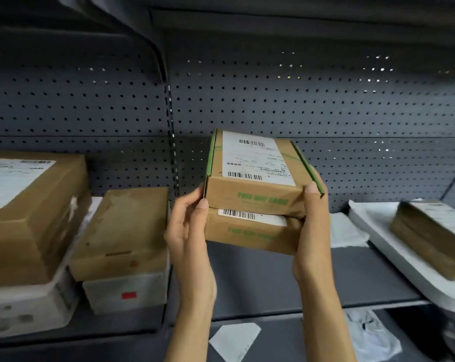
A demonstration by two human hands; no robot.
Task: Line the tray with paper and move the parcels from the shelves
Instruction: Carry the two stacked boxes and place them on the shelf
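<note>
Two brown cardboard parcels with green print and white barcode labels are stacked, the upper parcel (255, 176) on the lower parcel (249, 233). Both are held in the air above the dark shelf (260, 280). My left hand (188, 228) grips the left end of the stack and my right hand (313, 226) grips the right end, thumbs on the front faces. At the right edge, a white tray lined with paper (393, 246) holds one brown parcel (435, 236).
On the left shelf sit a large brown box (30, 212), a smaller brown box (124, 231) on a white box (124, 293), and white bags beneath. A white packet (347, 231) lies at the shelf's back. Perforated grey panels form the rear wall. White bags lie on the lower shelf.
</note>
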